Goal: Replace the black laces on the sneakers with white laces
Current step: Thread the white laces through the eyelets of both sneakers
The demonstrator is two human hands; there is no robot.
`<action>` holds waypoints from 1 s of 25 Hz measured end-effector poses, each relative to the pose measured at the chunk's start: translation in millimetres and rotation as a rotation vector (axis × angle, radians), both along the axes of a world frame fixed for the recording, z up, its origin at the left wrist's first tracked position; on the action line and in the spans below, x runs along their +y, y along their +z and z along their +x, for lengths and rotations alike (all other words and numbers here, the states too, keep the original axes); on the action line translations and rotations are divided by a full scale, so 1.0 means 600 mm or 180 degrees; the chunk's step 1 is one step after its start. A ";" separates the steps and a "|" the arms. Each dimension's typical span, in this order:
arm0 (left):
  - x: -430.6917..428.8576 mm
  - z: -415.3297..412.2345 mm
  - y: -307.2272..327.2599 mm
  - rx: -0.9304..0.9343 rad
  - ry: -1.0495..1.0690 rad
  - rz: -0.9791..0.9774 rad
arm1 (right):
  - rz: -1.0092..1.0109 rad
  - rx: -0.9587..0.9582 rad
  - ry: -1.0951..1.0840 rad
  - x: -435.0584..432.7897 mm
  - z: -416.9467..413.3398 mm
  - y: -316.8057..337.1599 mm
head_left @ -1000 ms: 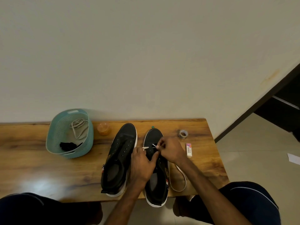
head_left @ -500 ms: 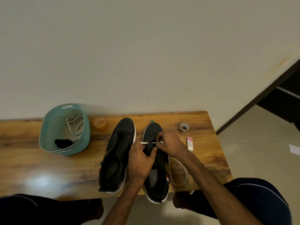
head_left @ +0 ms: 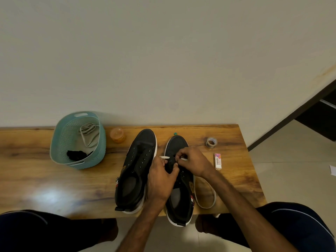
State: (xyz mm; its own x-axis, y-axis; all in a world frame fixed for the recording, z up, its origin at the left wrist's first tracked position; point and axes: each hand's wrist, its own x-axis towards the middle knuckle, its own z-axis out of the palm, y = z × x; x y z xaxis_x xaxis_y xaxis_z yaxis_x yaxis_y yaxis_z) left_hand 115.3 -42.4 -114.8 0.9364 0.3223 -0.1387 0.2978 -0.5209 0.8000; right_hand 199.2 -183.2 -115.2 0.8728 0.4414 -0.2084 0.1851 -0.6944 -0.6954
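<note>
Head view puts the white lace (head_left: 205, 194) where we are working: one stiff tip (head_left: 164, 157) sticks out to the left above the eyelets of the right sneaker (head_left: 179, 180), and the rest trails off that shoe's right side in a long loop on the wooden table (head_left: 36, 179). We judge it light, limp and flat, so it will twist and slide freely; only the hard tip can be pushed through a hole, and that is where we should pinch it, close behind the end. Our right hand (head_left: 193, 161) is closed in a fingertip pinch on the lace near the upper eyelets. Our left hand (head_left: 160, 180) is curled over the shoe's left side and tongue, steadying it; whether it also grips the lace we cannot tell.

Both sneakers are black with white soles, toes pointing to the wall. The left sneaker (head_left: 135, 171) sits just beside the first, its eyelets bare. Farther left, a teal basket (head_left: 60, 142) holds another pale lace (head_left: 89, 134) and a dark bundle (head_left: 76, 155), likely the removed black laces. An orange cup (head_left: 117, 135) stands between basket and shoes; a tape roll (head_left: 211, 142) and an eraser (head_left: 217, 161) lie to the right.
</note>
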 end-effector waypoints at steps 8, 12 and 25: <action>0.009 0.005 -0.033 -0.0262 -0.0010 -0.0323 | 0.0716 0.0684 -0.0202 -0.008 0.002 -0.010; 0.010 0.000 -0.034 -0.0376 -0.0095 -0.0450 | 0.0849 0.0895 -0.0089 -0.013 0.005 -0.006; 0.010 -0.001 -0.037 -0.0587 -0.0007 -0.0655 | 0.0931 0.1296 0.0134 -0.019 0.009 0.010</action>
State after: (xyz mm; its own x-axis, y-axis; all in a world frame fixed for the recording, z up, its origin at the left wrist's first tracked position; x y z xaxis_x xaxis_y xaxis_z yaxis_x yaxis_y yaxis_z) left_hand 114.8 -36.1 -136.9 0.9526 0.3029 -0.0281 0.1363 -0.3423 0.9296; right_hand 204.8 -194.8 -109.1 0.7266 0.5652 -0.3906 -0.1180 -0.4575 -0.8814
